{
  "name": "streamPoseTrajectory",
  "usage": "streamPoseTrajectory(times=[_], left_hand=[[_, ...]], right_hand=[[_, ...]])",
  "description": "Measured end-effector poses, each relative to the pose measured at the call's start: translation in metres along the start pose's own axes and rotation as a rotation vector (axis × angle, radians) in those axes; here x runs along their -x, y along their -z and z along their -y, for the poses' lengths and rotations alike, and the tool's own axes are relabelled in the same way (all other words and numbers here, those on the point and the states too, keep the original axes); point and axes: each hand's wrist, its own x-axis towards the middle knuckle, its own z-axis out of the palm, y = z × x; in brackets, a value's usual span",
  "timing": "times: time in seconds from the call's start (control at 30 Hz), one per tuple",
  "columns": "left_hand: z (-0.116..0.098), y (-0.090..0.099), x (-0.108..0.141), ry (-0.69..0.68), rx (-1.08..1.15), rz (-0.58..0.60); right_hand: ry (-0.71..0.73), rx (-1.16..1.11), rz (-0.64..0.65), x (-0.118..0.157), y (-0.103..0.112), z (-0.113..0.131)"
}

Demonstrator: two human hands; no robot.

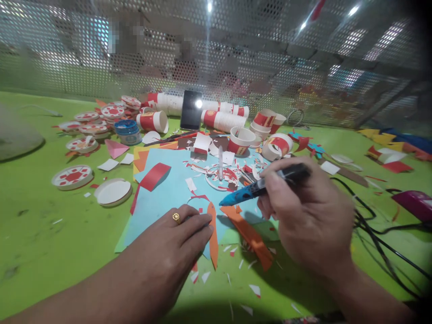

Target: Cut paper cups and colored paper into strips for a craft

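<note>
My right hand (pixel 308 216) grips a blue and black marker pen (pixel 251 191), its blue end pointing left above the light blue paper sheet (pixel 158 202). My left hand (pixel 178 243), with a gold ring on one finger, has its fingertips on a narrow, pointed orange paper piece (pixel 213 238). The left thumb is hidden beneath the hand. Between the two hands lies a wider folded orange paper strip (pixel 249 236), apart from my fingers. The pen's blue end is just right of the narrow piece's top, with a small gap.
Red and white paper cups (pixel 224 119) lie in stacks at the back around a phone (pixel 191 110). Decorated round discs (pixel 72 177) and a blue jar (pixel 127 132) stand left. Paper scraps (pixel 224 175) cover the middle. Black cables (pixel 374 238) run on the right.
</note>
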Motion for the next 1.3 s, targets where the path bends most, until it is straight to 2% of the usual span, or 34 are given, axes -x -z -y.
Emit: streamPoseTrajectory(times=[0.2,0.57,1.3], left_hand=[[-0.003,0.003,-0.002,-0.002,-0.011,-0.028],[-0.002,0.0,-0.001,0.001,-0.036,-0.036],[0.002,-0.006,0.0,-0.041,-0.021,-0.049]], right_hand=[[-0.073,-0.036,0.152,-0.003,-0.005,-0.009],[-0.08,0.001,0.238,-0.003,-0.01,-0.018],[-0.049,0.007,0.242,-0.001,-0.007,-0.015]])
